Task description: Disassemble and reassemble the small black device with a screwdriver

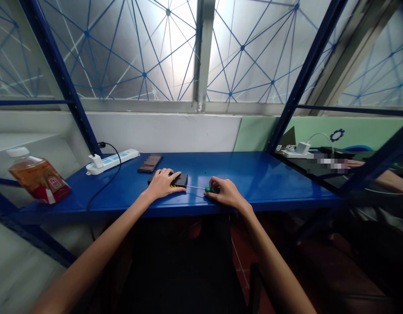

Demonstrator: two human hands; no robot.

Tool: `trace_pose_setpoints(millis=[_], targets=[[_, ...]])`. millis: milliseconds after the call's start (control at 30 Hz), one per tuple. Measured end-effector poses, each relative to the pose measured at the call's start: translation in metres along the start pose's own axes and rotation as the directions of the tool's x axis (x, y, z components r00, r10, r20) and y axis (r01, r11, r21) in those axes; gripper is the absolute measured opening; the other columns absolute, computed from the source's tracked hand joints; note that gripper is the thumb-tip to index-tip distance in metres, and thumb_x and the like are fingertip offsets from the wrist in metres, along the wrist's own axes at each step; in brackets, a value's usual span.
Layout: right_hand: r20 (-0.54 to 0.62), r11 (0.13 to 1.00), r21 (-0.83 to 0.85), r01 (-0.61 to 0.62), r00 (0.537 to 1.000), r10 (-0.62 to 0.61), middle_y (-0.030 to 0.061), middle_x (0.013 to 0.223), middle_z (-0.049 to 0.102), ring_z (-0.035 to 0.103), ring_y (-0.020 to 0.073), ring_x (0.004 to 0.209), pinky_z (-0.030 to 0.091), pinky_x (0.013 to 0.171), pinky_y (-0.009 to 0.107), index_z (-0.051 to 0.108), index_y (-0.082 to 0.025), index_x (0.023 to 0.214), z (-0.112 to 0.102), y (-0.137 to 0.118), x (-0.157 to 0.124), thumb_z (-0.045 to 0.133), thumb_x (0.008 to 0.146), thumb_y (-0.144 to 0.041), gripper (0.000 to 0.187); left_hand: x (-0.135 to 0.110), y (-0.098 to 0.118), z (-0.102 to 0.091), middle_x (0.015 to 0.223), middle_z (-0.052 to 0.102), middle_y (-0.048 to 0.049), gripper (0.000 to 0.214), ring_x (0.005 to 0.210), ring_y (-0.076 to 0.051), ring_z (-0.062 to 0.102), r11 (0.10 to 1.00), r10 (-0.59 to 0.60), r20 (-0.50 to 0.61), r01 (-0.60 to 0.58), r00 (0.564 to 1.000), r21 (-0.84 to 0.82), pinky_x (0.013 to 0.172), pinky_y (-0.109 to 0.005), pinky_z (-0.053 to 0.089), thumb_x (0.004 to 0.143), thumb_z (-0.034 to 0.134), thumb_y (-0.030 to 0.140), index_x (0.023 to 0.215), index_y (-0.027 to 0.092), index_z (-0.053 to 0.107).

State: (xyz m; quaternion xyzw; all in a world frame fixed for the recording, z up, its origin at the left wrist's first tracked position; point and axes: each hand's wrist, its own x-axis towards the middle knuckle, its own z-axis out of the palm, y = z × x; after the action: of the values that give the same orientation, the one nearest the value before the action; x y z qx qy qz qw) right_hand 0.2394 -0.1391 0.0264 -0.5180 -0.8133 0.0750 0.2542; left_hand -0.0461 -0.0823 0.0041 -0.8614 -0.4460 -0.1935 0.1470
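Note:
My left hand (161,183) lies over a flat black box (182,179) on the blue desk, gripping it with the thumb along its near side. A strip of yellow and black shows at the box's near edge, and the hand covers much of its top. In my right hand (228,192) is a screwdriver (207,189) with a green and black handle, the fingers closed round the handle. Its thin metal shaft points left and reaches the right end of the box. Whether the tip sits in something there is too small to tell.
Behind my left hand lies a phone (150,163). A white power strip (113,161) with a black cable (105,188) stands at the back left, and a bottle of orange drink (38,176) at far left. Blue uprights flank the desk (240,174). Another person's arm (392,179) is at right.

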Motion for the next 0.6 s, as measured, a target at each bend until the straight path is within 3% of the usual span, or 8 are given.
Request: trace_pose_setpoints(millis=[267, 467, 600], targets=[[-0.02, 0.997, -0.065, 0.04, 0.999, -0.041, 0.004, 0.075, 0.069, 0.061, 0.0167, 0.069, 0.034, 0.061, 0.026, 0.07, -0.021, 0.082, -0.008, -0.006, -0.004, 0.052, 0.092, -0.049, 0.035, 0.0, -0.001, 0.002, 0.118, 0.06, -0.0146, 0.081, 0.109, -0.032, 0.053, 1.0, -0.008, -0.007, 0.008, 1.0, -0.018, 0.093, -0.043, 0.039, 0.082, 0.044, 0.081, 0.136, 0.023, 0.059], [-0.028, 0.997, -0.039, 0.067, 0.997, -0.068, 0.0047, 0.088, 0.07, 0.061, 0.0167, 0.076, 0.037, 0.065, 0.026, 0.07, -0.02, 0.082, -0.009, 0.002, -0.003, 0.065, 0.084, -0.048, 0.029, -0.001, -0.001, 0.002, 0.118, 0.06, -0.0151, 0.083, 0.108, -0.031, 0.053, 1.0, -0.005, -0.005, 0.005, 1.0, 0.008, 0.093, -0.042, 0.039, 0.082, 0.04, 0.082, 0.135, 0.021, 0.059], [-0.031, 0.998, -0.003, 0.066, 0.997, -0.066, 0.0015, 0.082, 0.067, 0.057, 0.0145, 0.071, 0.035, 0.063, 0.025, 0.065, -0.021, 0.081, -0.004, 0.004, -0.001, 0.071, 0.079, -0.046, 0.026, -0.001, -0.001, 0.003, 0.119, 0.06, -0.0147, 0.082, 0.109, -0.031, 0.053, 1.0, -0.004, -0.007, 0.004, 1.0, 0.014, 0.094, -0.042, 0.038, 0.082, 0.039, 0.082, 0.136, 0.022, 0.058]])
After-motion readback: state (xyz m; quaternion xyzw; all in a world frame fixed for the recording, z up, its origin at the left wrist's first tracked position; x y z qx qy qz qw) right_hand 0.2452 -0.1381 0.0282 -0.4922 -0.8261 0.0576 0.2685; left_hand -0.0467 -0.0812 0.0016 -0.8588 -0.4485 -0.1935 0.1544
